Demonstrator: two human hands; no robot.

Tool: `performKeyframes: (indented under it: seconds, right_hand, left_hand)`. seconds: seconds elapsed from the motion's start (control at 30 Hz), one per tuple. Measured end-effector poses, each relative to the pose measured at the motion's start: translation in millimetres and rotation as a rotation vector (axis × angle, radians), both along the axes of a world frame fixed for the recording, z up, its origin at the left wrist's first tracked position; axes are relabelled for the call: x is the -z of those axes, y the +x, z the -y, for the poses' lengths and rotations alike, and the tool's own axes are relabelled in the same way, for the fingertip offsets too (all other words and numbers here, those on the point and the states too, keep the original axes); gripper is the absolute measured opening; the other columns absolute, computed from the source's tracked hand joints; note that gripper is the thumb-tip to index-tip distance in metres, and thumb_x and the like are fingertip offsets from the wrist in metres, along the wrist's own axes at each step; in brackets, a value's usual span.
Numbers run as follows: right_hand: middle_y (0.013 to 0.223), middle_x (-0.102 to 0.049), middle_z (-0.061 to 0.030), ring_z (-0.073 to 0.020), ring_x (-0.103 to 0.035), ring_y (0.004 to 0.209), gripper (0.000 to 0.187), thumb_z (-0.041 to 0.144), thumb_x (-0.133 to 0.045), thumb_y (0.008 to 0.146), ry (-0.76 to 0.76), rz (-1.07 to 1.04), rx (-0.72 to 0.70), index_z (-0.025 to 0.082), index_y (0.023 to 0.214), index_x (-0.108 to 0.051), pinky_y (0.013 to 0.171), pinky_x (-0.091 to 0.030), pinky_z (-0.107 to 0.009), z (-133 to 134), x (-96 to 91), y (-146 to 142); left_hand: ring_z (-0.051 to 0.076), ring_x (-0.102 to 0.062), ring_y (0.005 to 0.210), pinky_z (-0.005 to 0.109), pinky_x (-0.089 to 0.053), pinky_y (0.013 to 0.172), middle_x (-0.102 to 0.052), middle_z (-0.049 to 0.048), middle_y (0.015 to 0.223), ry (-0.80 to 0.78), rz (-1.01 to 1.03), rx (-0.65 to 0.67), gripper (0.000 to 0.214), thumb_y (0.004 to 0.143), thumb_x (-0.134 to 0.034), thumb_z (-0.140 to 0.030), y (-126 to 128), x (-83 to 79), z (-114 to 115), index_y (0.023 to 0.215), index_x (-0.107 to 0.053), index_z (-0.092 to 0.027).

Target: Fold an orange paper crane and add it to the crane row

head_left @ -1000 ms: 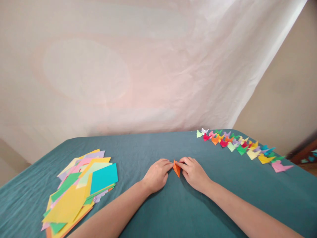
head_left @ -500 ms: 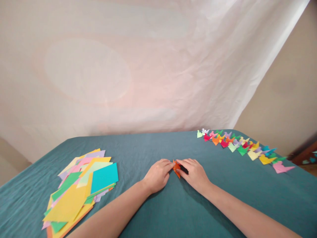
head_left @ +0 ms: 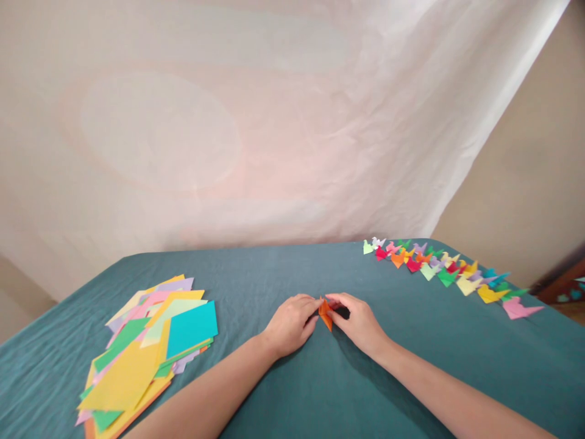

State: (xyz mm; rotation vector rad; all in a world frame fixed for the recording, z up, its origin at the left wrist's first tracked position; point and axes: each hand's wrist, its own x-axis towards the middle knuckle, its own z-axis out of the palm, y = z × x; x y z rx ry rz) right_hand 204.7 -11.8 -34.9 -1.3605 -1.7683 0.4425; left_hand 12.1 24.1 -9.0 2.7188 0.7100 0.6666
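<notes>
A small folded orange paper piece [head_left: 325, 312] rests on the teal cloth-covered table [head_left: 347, 390], near its middle. My left hand [head_left: 290, 323] pinches the piece's left side with curled fingers. My right hand [head_left: 359, 322] pinches its right side, fingers arched over it. Both hands touch the paper and lie close to the cloth. Most of the fold is hidden between my fingertips.
A loose stack of coloured paper squares [head_left: 146, 341] lies at the left front. A row of several small folded paper birds [head_left: 448, 271] runs along the table's far right edge. A pale wrinkled sheet [head_left: 237, 134] hangs behind the table.
My right hand's fingers have lifted and arched over the orange piece, shifting slightly left. My left hand has stayed almost still.
</notes>
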Motion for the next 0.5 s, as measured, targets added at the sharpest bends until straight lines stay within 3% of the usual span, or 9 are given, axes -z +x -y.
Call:
performKeyframes:
  seconds: [0.27, 0.5]
  right_hand:
    - [0.088, -0.064, -0.0019, -0.0141, -0.062, 0.077, 0.029, 0.012, -0.053, 0.075, -0.015, -0.127, -0.078, 0.020, 0.101, -0.062, 0.075, -0.050, -0.028, 0.5, -4.7, -2.8]
    - [0.094, -0.064, -0.0051, -0.0201, -0.058, 0.088, 0.027, 0.022, -0.055, 0.079, 0.043, 0.063, 0.054, 0.020, 0.107, -0.059, 0.082, -0.045, -0.039, -0.8, 1.5, 0.1]
  left_hand:
    - [0.022, -0.052, 0.105, 0.038, -0.041, 0.093, -0.059, 0.0090, 0.112, -0.008, 0.016, -0.069, 0.039, 0.086, -0.051, -0.027, -0.9, 2.8, -1.9, 0.124, -0.047, -0.018]
    - [0.023, -0.053, 0.102, 0.039, -0.042, 0.090, -0.058, 0.0096, 0.110, 0.003, 0.024, -0.109, 0.044, 0.085, -0.054, -0.031, -1.1, 4.1, -1.9, 0.126, -0.045, -0.018]
